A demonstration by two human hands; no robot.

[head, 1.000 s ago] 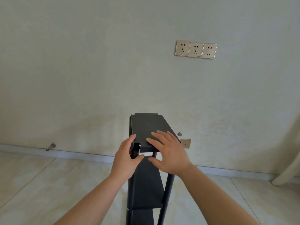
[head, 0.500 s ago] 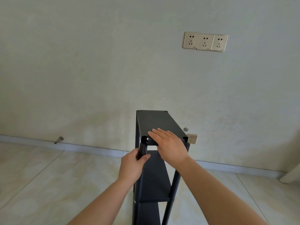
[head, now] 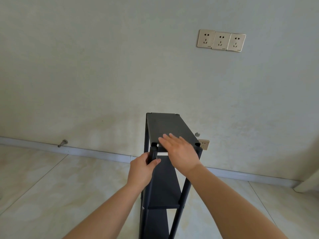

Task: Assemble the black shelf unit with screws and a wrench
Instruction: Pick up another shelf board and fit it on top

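Observation:
The black shelf unit (head: 165, 188) stands upright on the floor in front of me, narrow and tall, with its far end at the wall. Its top board (head: 168, 125) is flat and dark. My left hand (head: 140, 171) grips the near left post (head: 153, 153) just under the top board. My right hand (head: 179, 152) lies flat, fingers straight, pressing on the near end of the top board. A lower shelf (head: 164, 183) shows below the hands. No screws or wrench are in view.
A pale wall stands close behind the shelf, with a triple socket (head: 221, 40) high up and a single socket (head: 204, 144) low beside the shelf. A metal door stop (head: 62, 143) sticks out of the skirting at the left. Tiled floor spreads on both sides.
My left hand slid down from the top board's corner and now wraps the near left post. My right hand stays flat on the top board. The view shifted slightly.

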